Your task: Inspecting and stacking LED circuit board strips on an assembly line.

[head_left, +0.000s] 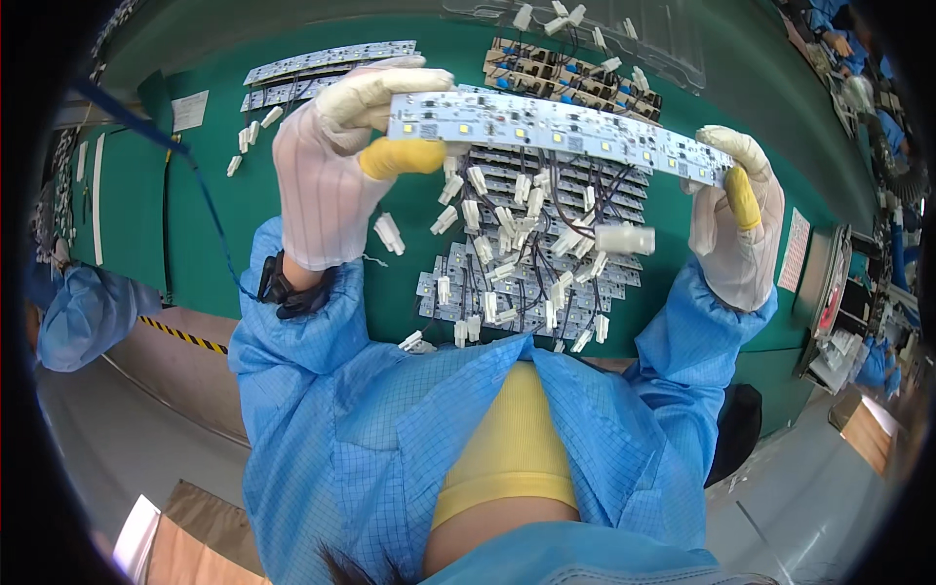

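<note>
Between my two gloved hands I hold up a long white LED circuit board [556, 130], its face dotted with small yellow LEDs and dark parts. My left hand [356, 146] pinches the left end, with its yellow-tipped thumb along the lower edge. At the other end my right hand [741, 200] grips the board with a yellow-tipped thumb in front. A white plug connector [625, 239] hangs below the board on dark wires. Under it lies a stack of similar boards [624, 276] with many white connectors [507, 222] and dark wires on top, partly hidden by the held board.
On the green table [219, 195], more LED boards [331, 58] lie at the far left. Brown boards [575, 73] with blue parts and connectors sit at the back beside a clear plastic tray [653, 34]. A blue cord [210, 200] runs to my left wrist. Another person's blue sleeve [93, 317] shows at left.
</note>
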`<state>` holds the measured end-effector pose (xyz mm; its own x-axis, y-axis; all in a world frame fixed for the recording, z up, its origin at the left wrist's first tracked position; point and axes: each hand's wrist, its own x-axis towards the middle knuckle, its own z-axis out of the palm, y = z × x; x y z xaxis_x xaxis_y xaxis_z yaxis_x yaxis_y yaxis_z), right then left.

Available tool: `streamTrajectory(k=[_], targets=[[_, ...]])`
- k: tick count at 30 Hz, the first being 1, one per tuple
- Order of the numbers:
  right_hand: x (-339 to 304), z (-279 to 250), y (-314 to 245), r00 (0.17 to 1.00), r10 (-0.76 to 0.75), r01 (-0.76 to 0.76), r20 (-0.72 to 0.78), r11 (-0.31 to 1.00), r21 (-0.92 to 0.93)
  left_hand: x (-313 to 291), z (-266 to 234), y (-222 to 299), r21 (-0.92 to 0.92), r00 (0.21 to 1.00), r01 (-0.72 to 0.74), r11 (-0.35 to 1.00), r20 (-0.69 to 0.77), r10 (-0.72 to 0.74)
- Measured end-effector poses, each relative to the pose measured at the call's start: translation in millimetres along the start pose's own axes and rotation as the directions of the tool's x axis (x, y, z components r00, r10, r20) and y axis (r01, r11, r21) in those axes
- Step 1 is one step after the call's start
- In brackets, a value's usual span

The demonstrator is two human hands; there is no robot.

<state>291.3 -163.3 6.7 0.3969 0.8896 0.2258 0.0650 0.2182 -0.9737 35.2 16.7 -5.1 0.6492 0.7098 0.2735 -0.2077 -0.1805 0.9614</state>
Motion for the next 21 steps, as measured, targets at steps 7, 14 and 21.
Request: streamTrajectory(k=[7, 14, 21], targets=[[-4.0, 5.2, -8.5, 0.999, 0.037, -0.038, -0.022, 0.996, -0.079, 5.3, -1.5, -0.7, 0.189, 1.0, 0.015, 0.982, 0.007, -0.016], [-5.6, 10.0, -18.6, 0.993, 0.08, -0.087, -0.081, 0.993, -0.074, 5.0, -11.6, -20.2, 0.248, 0.994, -0.082, 0.965, -0.047, 0.096], [-6.1, 6.2, -22.6, 0.988, 0.143, -0.147, -0.056, 0.986, -0.072, 7.5, -1.2, -16.7, 0.289, 0.987, -0.061, 0.955, -0.122, 0.1]])
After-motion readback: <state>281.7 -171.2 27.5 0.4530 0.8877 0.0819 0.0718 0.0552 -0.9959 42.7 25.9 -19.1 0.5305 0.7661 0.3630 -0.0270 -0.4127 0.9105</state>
